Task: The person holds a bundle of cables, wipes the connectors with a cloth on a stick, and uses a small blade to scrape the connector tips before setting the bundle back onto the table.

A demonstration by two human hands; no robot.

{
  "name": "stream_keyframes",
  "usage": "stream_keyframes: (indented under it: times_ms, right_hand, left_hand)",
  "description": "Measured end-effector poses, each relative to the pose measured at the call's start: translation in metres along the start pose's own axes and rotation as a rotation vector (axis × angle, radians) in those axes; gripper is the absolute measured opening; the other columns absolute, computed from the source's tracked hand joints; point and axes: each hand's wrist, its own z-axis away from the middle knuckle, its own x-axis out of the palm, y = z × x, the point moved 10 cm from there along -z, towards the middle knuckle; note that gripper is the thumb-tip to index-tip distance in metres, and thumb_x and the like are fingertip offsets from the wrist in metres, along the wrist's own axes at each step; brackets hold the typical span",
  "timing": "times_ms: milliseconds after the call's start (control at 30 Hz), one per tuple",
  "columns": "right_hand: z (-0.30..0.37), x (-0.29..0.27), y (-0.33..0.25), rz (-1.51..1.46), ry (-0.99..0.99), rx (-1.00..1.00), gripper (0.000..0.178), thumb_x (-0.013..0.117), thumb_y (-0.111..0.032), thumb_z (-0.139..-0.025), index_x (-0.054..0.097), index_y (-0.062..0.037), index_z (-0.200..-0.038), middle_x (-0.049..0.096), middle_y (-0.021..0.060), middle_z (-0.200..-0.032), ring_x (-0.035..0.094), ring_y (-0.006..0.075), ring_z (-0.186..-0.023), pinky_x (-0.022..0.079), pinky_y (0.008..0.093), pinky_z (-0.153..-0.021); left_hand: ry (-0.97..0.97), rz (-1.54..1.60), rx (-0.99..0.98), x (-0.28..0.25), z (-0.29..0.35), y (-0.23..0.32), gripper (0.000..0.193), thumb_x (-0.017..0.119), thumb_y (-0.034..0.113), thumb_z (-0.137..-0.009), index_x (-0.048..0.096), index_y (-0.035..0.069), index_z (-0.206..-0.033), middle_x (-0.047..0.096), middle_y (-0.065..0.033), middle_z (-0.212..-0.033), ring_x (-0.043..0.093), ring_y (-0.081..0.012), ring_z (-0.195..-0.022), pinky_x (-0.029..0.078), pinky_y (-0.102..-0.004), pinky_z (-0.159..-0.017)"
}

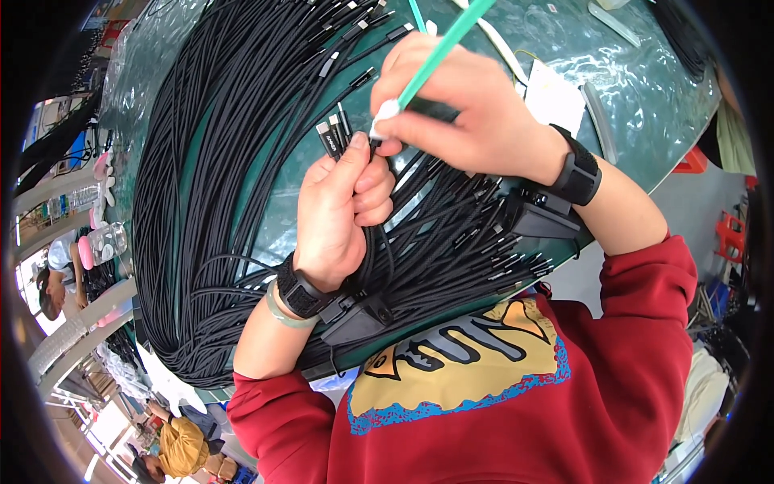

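Several black cables with metal-tipped plugs (329,141) stand up out of my left hand (334,206), whose fingers are wrapped round them with the thumb on top. My right hand (476,101) grips a green stick (446,50) that has white material (385,114) at its lower end. That white end touches one of the held plugs, right beside my left thumb. Part of this plug is hidden by my right fingers. Below both hands lies a pile of black cables (435,230), their plug ends pointing right.
A large looped bundle of black cables (181,153) covers the left of the green tabletop (657,121). White paper (555,97) and a grey strip (598,123) lie to the right. Red stools (730,235) stand on the floor at right; other people (184,444) sit at left.
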Motion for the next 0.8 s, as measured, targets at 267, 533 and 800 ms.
stream_keyframes:
  times_ms: [267, 533, 800]
  right_hand:
    - [-0.006, -0.013, -0.001, 0.095, 0.101, -0.179, 0.012, 0.062, -0.012, -0.072, 0.058, -0.0039, -0.08, 0.056, 0.0078, -0.07, 0.055, 0.0221, -0.068, 0.043, 0.0304, -0.061]
    - [0.0, -0.019, -0.018, -0.104, 0.137, -0.453, 0.011, 0.062, -0.007, -0.074, 0.057, -0.0017, -0.082, 0.057, 0.0081, -0.076, 0.055, 0.0199, -0.07, 0.043, 0.0282, -0.062]
    - [-0.001, -0.007, 0.017, -0.085, 0.021, 0.199, 0.011, 0.061, -0.008, -0.075, 0.057, -0.0035, -0.084, 0.057, 0.0027, -0.078, 0.053, 0.0144, -0.075, 0.041, 0.0251, -0.068]
  left_hand:
    - [-0.004, 0.013, -0.01, 0.0, 0.002, -0.001, 0.029, 0.04, 0.025, -0.09, 0.052, -0.003, -0.09, 0.032, 0.0055, -0.057, 0.024, -0.0025, -0.044, 0.018, -0.0173, -0.038]
    - [0.045, -0.009, 0.005, 0.006, 0.001, 0.005, 0.027, 0.042, 0.023, -0.09, 0.052, -0.002, -0.091, 0.039, 0.0032, -0.059, 0.027, -0.0027, -0.044, 0.021, -0.0166, -0.038]
    - [0.152, -0.156, 0.109, -0.004, 0.004, 0.013, 0.025, 0.044, 0.021, -0.089, 0.053, -0.002, -0.094, 0.046, 0.0012, -0.063, 0.03, -0.0022, -0.045, 0.023, -0.0156, -0.039]
